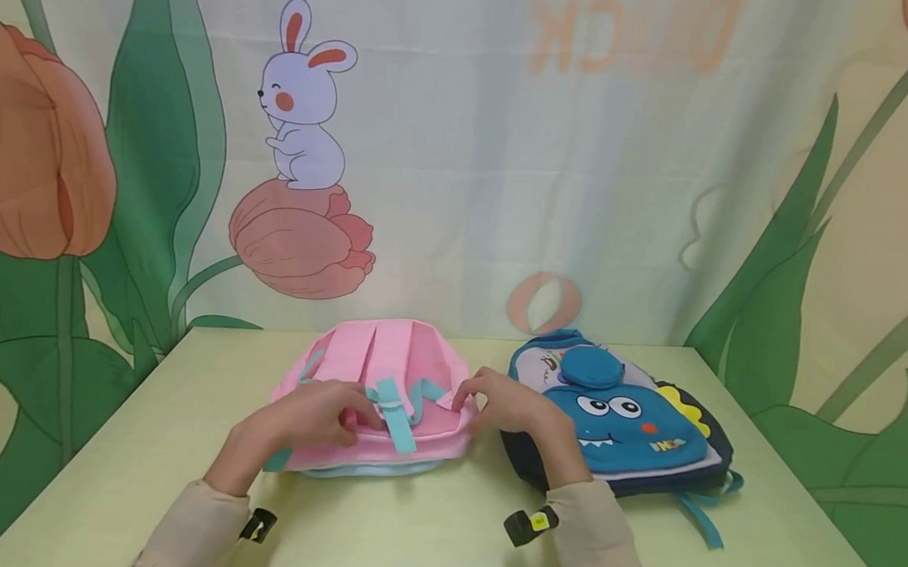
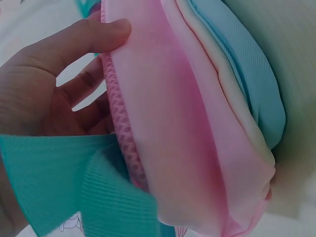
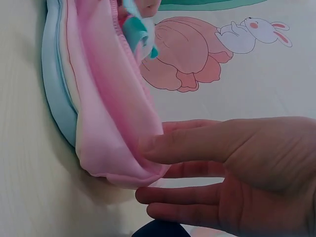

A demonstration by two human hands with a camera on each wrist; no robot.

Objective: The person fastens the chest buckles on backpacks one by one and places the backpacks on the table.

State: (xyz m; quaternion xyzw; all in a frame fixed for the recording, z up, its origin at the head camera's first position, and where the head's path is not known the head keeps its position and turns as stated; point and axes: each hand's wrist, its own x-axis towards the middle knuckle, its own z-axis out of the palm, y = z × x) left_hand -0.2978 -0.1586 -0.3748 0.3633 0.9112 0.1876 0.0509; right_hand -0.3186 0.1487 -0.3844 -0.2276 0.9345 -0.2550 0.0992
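Note:
A pink backpack (image 1: 339, 446) lies strap side up on the table, with a light blue front (image 2: 261, 84) underneath. My left hand (image 1: 319, 413) pinches its near edge, thumb on the pink side panel and fingers over the mesh back (image 2: 123, 113). At the bag's right corner, my right hand (image 1: 503, 403) pinches the fabric between thumb (image 3: 173, 145) and fingers. Between the hands hangs a teal strap (image 1: 399, 427) with a buckle. Another teal webbing piece (image 2: 49, 173) crosses in front of my left hand in the left wrist view.
Right of the pink bag lies a blue dinosaur backpack (image 1: 639, 435) with a yellow crest and a small round blue pouch (image 1: 592, 367). Its loose strap (image 1: 703, 521) trails on the pale table (image 1: 403, 535). A printed curtain (image 1: 449, 150) hangs behind the table.

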